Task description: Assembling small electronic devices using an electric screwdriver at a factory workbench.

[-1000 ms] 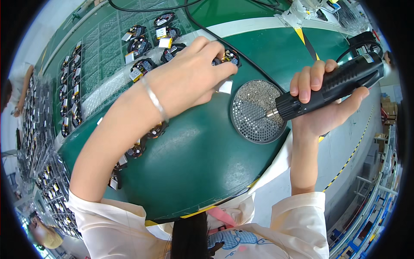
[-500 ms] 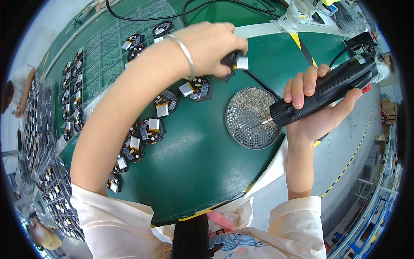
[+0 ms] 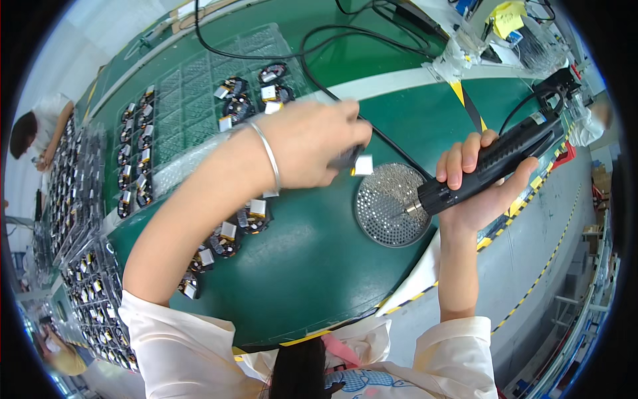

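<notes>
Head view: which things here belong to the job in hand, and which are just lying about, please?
Belonging, it seems:
black power screwdriver, in the right hand
dark module, in the left hand
perforated dish of small metal pieces
similar modules on the green table

Apparently just lying about:
yellow paper
brown cartons

a green desk is edged with yellow-and-black tape. at the right, a grey floor is crossed by a thin striped line, past which brown boxes and racks are seen. light is reflected softly off the desk.
</notes>
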`<state>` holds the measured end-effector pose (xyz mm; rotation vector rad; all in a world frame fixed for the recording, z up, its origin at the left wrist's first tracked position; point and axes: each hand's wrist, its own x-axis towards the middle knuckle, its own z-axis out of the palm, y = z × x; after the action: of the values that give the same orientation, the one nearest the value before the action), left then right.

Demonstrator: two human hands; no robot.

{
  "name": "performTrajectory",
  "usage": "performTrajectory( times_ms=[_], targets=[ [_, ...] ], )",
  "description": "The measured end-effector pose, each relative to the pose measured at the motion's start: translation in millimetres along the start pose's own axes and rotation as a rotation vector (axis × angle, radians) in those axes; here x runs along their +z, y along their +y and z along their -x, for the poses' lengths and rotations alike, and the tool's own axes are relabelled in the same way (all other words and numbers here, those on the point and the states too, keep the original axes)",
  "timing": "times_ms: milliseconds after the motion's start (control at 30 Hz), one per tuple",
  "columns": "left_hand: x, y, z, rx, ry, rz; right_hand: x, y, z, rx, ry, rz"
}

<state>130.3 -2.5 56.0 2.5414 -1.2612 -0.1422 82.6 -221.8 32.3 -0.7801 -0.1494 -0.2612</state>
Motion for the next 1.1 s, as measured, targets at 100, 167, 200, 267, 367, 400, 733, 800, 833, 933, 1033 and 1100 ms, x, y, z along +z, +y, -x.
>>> performTrajectory(
  times_ms=[100,167,200,267,367,400,733,800,833,933,1033,1100],
  targets=[
    [22,-1,14,0.013,-0.045,-0.128,4,1,2,0.002,0.010,-0.026],
    [30,3,15,0.016,-0.022,-0.123,3,0,4,-0.002,-0.002,-0.020],
    [30,5,15,-0.014,-0.052,-0.125,4,3,4,-0.019,-0.005,-0.031],
    [32,6,13,-0.020,-0.055,-0.159,0,4,3,-0.043,-0.012,0.000],
    [28,0,16,0.031,-0.039,-0.104,0,4,1,-0.048,0.007,0.020],
    [25,-3,21,0.027,-0.034,-0.108,-1,3,1,-0.048,0.027,0.032],
    [23,-8,48,-0.003,0.298,0.150,3,1,-2,-0.014,-0.021,0.009],
    [34,-1,39,-0.048,0.197,0.118,4,1,-1,-0.016,-0.010,0.006],
    [38,2,33,-0.046,0.184,0.070,5,2,-1,-0.020,0.010,0.026],
    [40,8,27,-0.123,0.076,-0.029,7,2,-1,-0.019,0.026,0.054],
    [40,11,32,-0.056,0.088,-0.053,10,2,1,0.016,0.048,0.042],
    [40,7,39,0.004,0.095,-0.043,11,3,2,0.024,0.027,0.038]
  ],
)
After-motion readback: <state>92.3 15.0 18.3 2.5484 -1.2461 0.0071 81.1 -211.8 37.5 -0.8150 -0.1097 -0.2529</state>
